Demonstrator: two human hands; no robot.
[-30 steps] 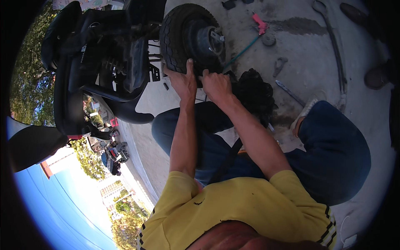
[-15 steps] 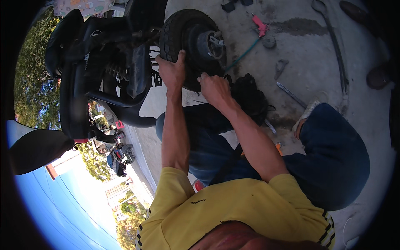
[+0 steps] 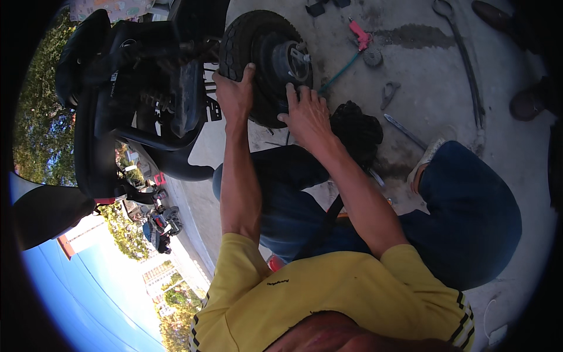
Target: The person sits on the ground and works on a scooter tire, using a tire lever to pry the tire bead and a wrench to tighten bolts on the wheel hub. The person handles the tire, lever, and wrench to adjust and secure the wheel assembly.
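A wheel with a black treaded tire [image 3: 234,53] stands in front of me, a grey metal hub [image 3: 286,63] at its middle. My left hand [image 3: 236,98] grips the tire's near left edge, thumb on the sidewall and fingers round the tread side. At the lower right of the wheel, my right hand [image 3: 308,117] lies with its fingers spread over the tire's edge, holding nothing. Whether all its fingertips touch the rubber is hard to tell. Just right of that hand is a crumpled black thing [image 3: 356,132] whose kind I cannot make out.
A black scooter [image 3: 99,129] lies or leans at the left. On the concrete are a pink air gun [image 3: 360,36] with a green hose [image 3: 341,74], a round dark piece [image 3: 372,57], a metal bar [image 3: 404,130] and a long lever [image 3: 464,58]. Another person's shoe [image 3: 525,107] is at right.
My right hand's fingers have gone from curled at the tire's edge to stretched out and spread. The left hand keeps its grip on the tire. The whole view has shifted slightly.
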